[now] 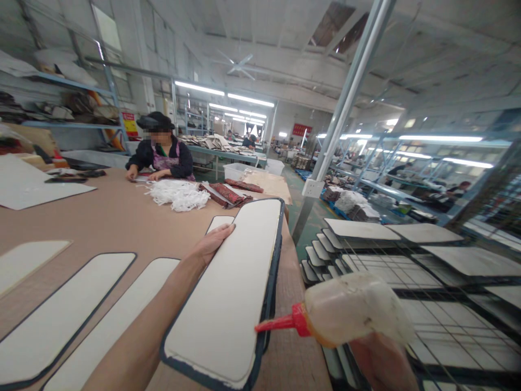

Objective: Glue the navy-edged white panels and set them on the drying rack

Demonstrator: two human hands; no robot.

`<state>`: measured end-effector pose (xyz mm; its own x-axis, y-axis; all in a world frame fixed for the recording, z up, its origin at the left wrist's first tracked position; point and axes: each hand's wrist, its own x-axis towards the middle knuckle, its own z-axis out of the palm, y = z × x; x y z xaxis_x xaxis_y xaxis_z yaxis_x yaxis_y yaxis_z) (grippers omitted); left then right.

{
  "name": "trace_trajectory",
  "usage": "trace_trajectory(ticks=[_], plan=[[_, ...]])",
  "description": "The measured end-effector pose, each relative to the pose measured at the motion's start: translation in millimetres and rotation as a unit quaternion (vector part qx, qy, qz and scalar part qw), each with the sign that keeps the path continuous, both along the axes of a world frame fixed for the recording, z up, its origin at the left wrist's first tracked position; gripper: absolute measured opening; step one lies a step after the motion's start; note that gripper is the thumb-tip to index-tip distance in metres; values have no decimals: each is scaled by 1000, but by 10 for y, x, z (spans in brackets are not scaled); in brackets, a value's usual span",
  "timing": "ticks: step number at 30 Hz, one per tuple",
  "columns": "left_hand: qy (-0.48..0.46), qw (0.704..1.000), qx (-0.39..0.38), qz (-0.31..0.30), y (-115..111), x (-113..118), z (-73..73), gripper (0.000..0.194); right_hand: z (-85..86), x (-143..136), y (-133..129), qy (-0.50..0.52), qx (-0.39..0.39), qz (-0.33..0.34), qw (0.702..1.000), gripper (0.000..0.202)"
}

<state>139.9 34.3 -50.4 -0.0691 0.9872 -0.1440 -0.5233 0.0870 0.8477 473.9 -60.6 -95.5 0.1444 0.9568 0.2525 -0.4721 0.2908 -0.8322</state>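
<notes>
My left hand [217,241] grips the left edge of a long white panel [232,288] with rounded corners and a dark border, thumb on top, fingers hidden beneath. The panel is held tilted near the table's right edge. In my right hand [380,358], at the lower right, is a squeeze bottle [354,307] of cloudy plastic with a red nozzle, lying almost level. Its tip [260,327] is at the panel's right edge near the lower end; whether it touches I cannot tell. A pale line runs along that edge.
More dark-edged panels [69,315] lie on the brown table [122,217] at left. Wire racks [407,271] hold several panels on the right. Across the table, a person [163,152] works beside a white heap of strips [177,194] and patterned rolls [228,193]. A metal post [342,103] rises beyond.
</notes>
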Motion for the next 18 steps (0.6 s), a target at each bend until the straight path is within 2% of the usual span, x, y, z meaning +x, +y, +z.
trace_trajectory(ticks=[6,13,18], plan=[[21,1000,12,7,23,-62,-16,13,157,-63,-123,-36,-18,73,997,66],[44,999,14,17,17,-131,-33,11,185,-104,-187,3,-56,74,996,67],[56,998,14,33,0,-127,-5,12,236,-140,-167,-15,-59,51,997,56]])
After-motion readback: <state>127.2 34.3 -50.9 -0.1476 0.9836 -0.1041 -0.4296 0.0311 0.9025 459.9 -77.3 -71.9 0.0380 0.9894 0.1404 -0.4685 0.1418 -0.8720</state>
